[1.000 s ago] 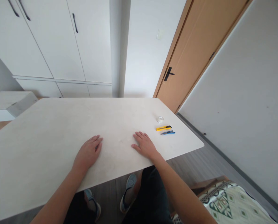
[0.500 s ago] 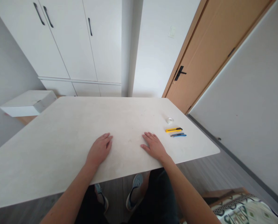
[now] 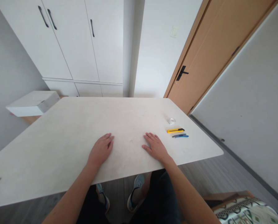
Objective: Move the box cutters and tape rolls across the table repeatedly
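Note:
My left hand (image 3: 101,150) lies flat, palm down, on the pale table (image 3: 66,130) near its front edge, holding nothing. My right hand (image 3: 155,147) rests flat the same way a little to the right, also holding nothing. To the right of my right hand lie a yellow utility knife (image 3: 175,130), a blue and grey pen pair (image 3: 180,136) just in front of it, and a small roll of clear tape (image 3: 172,120) behind it. Neither hand touches these items.
White cabinets (image 3: 83,40) stand behind the table, with a wooden door (image 3: 209,53) at the right. A low white box (image 3: 33,102) sits at the left. A patterned cloth (image 3: 248,213) lies at the lower right. My shoes (image 3: 135,196) show under the table.
Both hands stay flat on the table. The view has shifted, so everything appears slightly further right than before.

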Demonstrator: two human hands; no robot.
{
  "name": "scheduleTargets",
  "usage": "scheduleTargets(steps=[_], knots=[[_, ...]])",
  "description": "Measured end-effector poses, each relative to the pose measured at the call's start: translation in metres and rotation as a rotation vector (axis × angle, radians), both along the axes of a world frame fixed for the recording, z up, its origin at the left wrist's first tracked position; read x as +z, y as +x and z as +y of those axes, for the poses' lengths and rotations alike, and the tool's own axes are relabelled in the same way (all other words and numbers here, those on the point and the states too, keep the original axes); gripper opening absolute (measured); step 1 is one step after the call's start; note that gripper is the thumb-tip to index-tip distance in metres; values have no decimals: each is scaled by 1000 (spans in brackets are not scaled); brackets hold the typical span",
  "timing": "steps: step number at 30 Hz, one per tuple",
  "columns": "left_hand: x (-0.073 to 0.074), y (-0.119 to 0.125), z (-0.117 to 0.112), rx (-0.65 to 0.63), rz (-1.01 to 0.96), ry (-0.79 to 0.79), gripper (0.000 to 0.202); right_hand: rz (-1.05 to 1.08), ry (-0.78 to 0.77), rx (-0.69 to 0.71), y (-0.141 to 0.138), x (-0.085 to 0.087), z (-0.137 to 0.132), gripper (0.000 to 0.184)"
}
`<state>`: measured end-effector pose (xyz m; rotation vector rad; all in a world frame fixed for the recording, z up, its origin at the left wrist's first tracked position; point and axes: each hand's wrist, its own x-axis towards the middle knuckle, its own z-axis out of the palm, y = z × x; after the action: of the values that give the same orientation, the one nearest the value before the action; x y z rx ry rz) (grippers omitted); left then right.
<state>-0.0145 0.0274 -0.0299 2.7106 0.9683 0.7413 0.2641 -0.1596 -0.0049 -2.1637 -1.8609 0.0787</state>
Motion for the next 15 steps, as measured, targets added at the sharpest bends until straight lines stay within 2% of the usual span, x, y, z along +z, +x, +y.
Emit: scheduleTargets(steps=[15], knots=[[-2, 0, 0, -1, -5, -13, 43, -4, 10, 6, 1, 0, 0, 61]])
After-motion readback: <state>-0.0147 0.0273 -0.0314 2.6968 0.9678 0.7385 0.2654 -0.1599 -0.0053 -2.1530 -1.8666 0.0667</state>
